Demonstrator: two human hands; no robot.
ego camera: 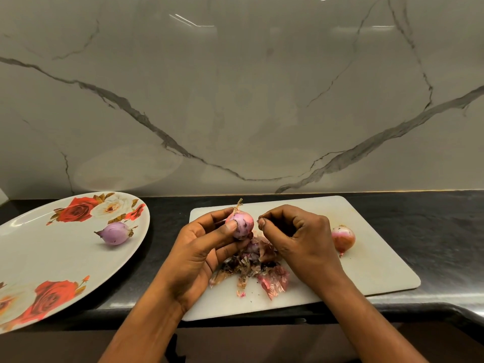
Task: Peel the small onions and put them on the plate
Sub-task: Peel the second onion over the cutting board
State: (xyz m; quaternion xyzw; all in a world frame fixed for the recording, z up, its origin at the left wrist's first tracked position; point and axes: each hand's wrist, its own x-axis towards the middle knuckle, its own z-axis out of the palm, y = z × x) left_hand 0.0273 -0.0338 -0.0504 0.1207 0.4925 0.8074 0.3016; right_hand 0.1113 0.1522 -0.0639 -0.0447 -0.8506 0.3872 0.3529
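Here, left hand grips a small onion; right hand pinches a skin scrap.

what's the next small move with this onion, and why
Probably pull the remaining skin off near the stem. The left hand grips the onion, whose top still shows a dry tuft and pinkish skin, and the right hand pinches a skin scrap beside it. It doesn't look clean like the peeled onion on the plate.
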